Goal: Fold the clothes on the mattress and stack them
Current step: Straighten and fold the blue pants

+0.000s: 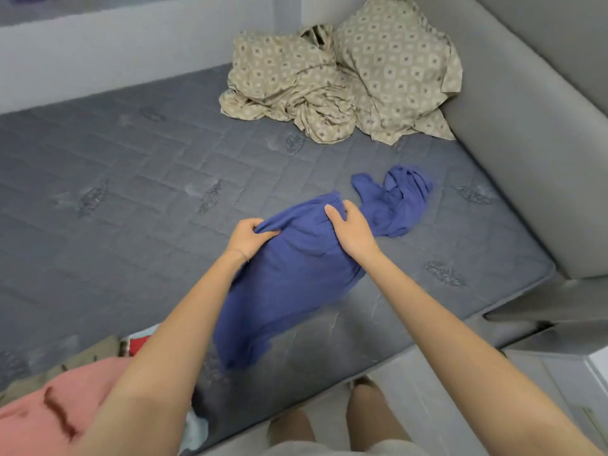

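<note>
Two hands hold one soft blue knit garment [296, 278] by its upper edge over the grey quilted mattress [131, 192]. The left hand [250, 236] has its fingers [263, 229] curled round one bunched corner. The right hand [350, 228] pinches the other corner, thumb on the near side and fingers wrapped over the far side. Holding the two corners apart spreads the top edge, and the rest hangs toward the near edge of the mattress, its lower end blurred. This looks meant to let the cloth fall straight before it is laid flat and folded.

A second, crumpled blue garment [394, 202] lies on the mattress just beyond the right hand, unfolded and probably next. Beige diamond-patterned bedding [329, 83] is heaped in the far corner, well apart. Pink cloth [49, 413] and olive cloth [82, 357] lie at the near left beside the left arm; whether they form a folded stack I cannot tell.
</note>
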`<state>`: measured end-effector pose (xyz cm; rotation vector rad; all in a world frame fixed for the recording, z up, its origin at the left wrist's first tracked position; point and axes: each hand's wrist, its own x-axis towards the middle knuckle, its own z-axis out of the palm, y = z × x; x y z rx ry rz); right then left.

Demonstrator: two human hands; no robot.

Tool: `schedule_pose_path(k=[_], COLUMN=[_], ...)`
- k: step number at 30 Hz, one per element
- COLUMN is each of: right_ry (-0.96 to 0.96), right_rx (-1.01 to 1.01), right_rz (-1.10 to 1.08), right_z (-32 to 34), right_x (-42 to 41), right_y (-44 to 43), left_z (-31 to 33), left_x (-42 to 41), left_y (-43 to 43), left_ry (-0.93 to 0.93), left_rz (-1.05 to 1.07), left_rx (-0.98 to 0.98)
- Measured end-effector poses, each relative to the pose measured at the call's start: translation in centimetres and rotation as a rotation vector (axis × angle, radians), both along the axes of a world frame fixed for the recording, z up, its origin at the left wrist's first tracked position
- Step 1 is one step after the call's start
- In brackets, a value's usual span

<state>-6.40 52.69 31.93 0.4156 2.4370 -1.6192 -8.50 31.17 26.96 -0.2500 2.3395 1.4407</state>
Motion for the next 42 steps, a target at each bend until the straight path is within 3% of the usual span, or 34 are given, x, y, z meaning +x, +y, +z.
schedule_pose_path(k=[7,16,23,28,33,42], right_ry=[-0.041,-0.194,-0.323,-0.398,-0.176,-0.079], right_rx=[0.237,0.157,0.171,0.268,0.536,0.498], right_rz=[0.040,-0.086,-0.115,-0.026,0.129,0.536], right_z=[-10.3,-22.0,-30.5,-32.7,-32.1,-33.1], right_x=[-4.0,-8.2,-9.8,-10.5,-9.4,-4.8], right_y=[9.4,21.4,25.2,25.2,21.0,6.3], left_z=[-11.6,-23.0,-29.4,-30.3,-30.6,-30.3], left_x=[-3.9,-8.9,-10.0,-7.4,-2.3,7.0], left_y=[10.0,23.1,26.4,24.5,17.5,1.2], left_ry=[-0.109,-0.237,-0.201,-0.094,-0.117,-0.202], left_rz=[0.118,0.070,0.053,0.055,0.195,0.347], left_rx=[-0.114,-0.241,-0.319,-0.387,-0.485,-0.627])
